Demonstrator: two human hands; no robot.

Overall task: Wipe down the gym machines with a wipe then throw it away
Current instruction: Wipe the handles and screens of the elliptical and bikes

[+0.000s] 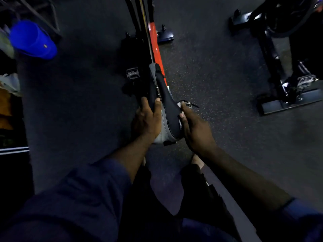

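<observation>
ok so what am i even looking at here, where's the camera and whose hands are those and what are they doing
The one picture comes from a camera worn on a person's head, looking forward and down, so the arms reaching in from the bottom are the wearer's own. There is no robot here.

Both hands are on the saddle of an exercise bike with an orange frame. The left hand grips the saddle's left edge, thumb on top. The right hand holds a white wipe against the saddle's right side; only a little of the wipe shows.

Beside the saddle you can see a pedal and the dark speckled floor. A second bike stands at the right, and a blurred blue cap sits at the upper left.
</observation>
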